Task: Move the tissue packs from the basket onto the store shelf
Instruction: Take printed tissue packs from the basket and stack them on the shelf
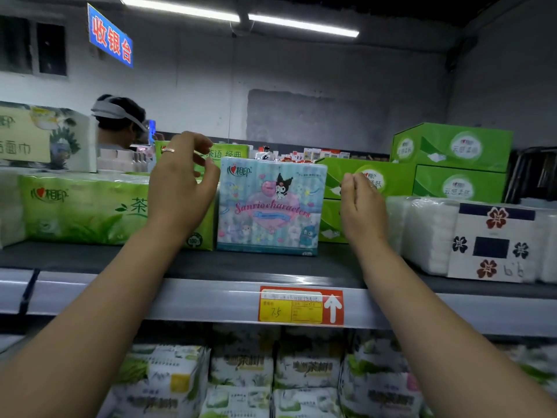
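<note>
A pale blue tissue pack (pixel 269 208) with cartoon figures stands upright on the grey store shelf (pixel 241 267). My left hand (pixel 180 182) hovers just left of the pack's top corner, fingers loosely curled, holding nothing. My right hand (pixel 360 203) is raised just right of the pack, fingers together and relaxed, apart from it. Neither hand touches the pack. No basket is in view.
A green tissue pack (pixel 84 209) lies left of the blue one. Green boxes (pixel 452 164) are stacked at the back right, and a white flowered pack (pixel 482 239) sits at right. More tissue packs (pixel 241 378) fill the lower shelf. A person (pixel 119 122) stands behind the shelf.
</note>
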Demonstrator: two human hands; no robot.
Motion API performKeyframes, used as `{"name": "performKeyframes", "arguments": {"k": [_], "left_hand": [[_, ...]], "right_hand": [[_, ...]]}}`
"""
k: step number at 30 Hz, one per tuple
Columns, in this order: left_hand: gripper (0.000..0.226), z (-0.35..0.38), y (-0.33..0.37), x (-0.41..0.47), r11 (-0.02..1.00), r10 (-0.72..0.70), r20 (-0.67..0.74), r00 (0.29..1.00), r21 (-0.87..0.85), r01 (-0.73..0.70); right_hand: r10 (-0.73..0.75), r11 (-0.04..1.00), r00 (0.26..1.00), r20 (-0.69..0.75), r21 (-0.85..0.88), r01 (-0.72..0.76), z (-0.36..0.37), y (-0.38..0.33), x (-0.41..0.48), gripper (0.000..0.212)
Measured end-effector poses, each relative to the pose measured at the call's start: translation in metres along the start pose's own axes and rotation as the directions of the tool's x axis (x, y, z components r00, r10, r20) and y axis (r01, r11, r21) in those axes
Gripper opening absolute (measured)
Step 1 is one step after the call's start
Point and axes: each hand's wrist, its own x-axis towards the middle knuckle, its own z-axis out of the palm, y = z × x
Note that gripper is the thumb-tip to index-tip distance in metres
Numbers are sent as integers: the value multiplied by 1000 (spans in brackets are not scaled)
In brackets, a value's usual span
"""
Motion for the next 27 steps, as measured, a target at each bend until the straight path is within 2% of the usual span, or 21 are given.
{"name": "performKeyframes", "arguments": {"k": [5, 10, 17, 23, 25, 27], "left_hand": [[22, -29, 16, -18, 1000, 6, -35, 999, 3, -6], [18, -61, 25, -54, 997, -46, 21, 999, -61, 47], [14, -82, 31, -84, 983, -177, 69, 982, -30, 180], [20, -102, 36, -113, 957, -288, 44, 957, -32, 289], [27, -109, 35, -121, 949, -315, 60, 947, -15, 316], [23, -117, 35, -126, 939, -342, 75, 937, -6, 344]], "right_hand": [[-32, 999, 999, -23, 3, 32, -1, -2, 1, 31], [-48, 998, 997, -59, 28, 50, -3, -4, 0, 33], [-124, 984, 980, -154, 107, 142, -10, -9, -1, 51], [-245, 957, 945, -215, 99, 271, -17, -13, -1, 41], [-296, 944, 924, -240, 71, 321, -21, -22, -5, 38], [-373, 918, 899, -228, 47, 393, -26, -38, -11, 34]]}}
